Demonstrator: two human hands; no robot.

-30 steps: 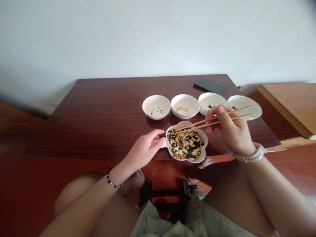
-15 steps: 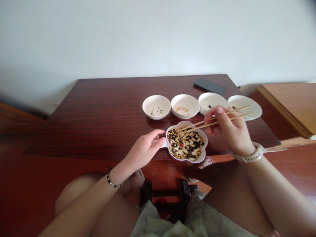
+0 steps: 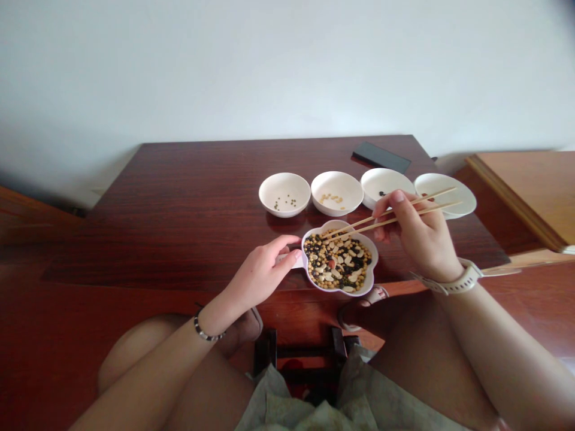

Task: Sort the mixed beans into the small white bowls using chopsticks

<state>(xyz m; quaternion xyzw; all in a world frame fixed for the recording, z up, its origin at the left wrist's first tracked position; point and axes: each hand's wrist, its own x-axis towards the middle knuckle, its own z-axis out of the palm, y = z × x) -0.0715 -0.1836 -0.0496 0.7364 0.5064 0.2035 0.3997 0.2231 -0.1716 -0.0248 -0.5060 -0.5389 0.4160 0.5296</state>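
Note:
My left hand (image 3: 269, 267) is closed around the short handle of a flower-shaped bowl (image 3: 374, 272) at the table's near edge. Mixed beans and peanuts (image 3: 340, 263) in black, yellow, cream and a little red cover its bottom. In my right hand (image 3: 415, 230) is a pair of chopsticks (image 3: 366, 224), slanting down to the left. Their tips touch the beans in the upper left of the bowl; whether they pinch one I cannot tell. Behind stand a white bowl with small green beans (image 3: 284, 206), one with cream-coloured pieces (image 3: 333, 199), and one with black beans (image 3: 381, 193).
A fourth white bowl (image 3: 465, 200) at the right holds something reddish, partly behind my right hand and the chopsticks. A dark phone (image 3: 381, 157) lies at the back of the brown table (image 3: 193, 197). To the right stands a wooden piece of furniture (image 3: 530, 191).
The rear ends of the chopsticks have shifted slightly, and their tips have moved a little within the beans. My left hand and the flower-shaped bowl stay in place.

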